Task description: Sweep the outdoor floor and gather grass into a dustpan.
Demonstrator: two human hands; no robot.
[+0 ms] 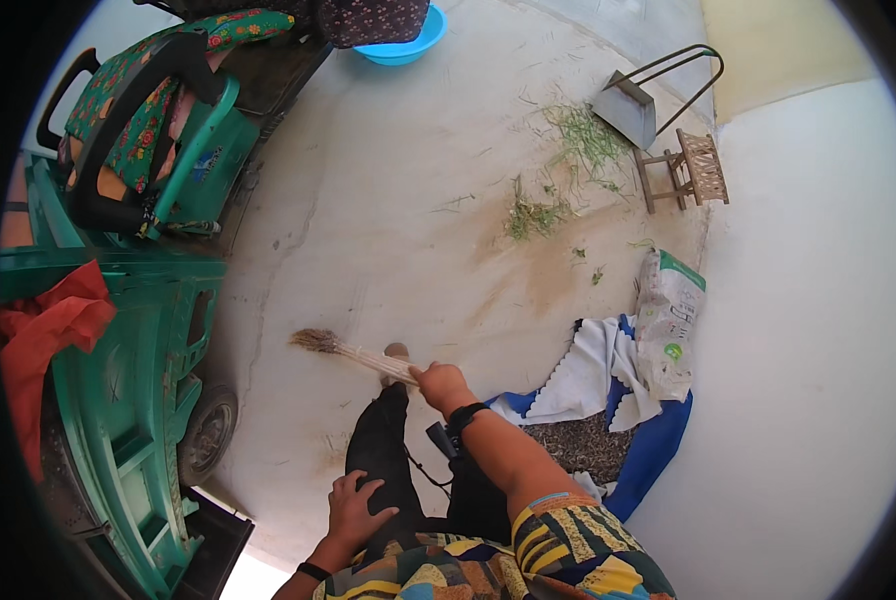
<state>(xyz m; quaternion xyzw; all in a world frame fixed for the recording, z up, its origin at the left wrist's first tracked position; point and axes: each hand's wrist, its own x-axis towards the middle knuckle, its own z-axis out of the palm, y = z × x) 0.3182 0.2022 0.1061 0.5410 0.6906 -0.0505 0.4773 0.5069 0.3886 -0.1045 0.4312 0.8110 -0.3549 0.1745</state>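
Observation:
My right hand (pixel 442 384) grips the pale handle end of a short straw hand broom (pixel 369 358). The broom's brown bristle head (pixel 316 341) points left, at or just above the concrete floor; I cannot tell if it touches. My shoe (pixel 396 352) shows partly behind the handle. My left hand (pixel 354 504) is spread with nothing in it, beside or on my black-trousered thigh. Cut green grass (pixel 534 214) lies scattered farther up the floor, with a larger heap (pixel 586 139) beside a metal dustpan (pixel 628 109) with a long looped handle.
A green cargo tricycle (pixel 147 382) with a wheel (pixel 209 433) stands on the left. Right of me, by the white wall, are a blue-and-white cloth (pixel 575 375) holding dark dried material and a filled sack (pixel 669 322). A small wooden stool (pixel 699 169) and a blue basin (pixel 410 51) stand farther off.

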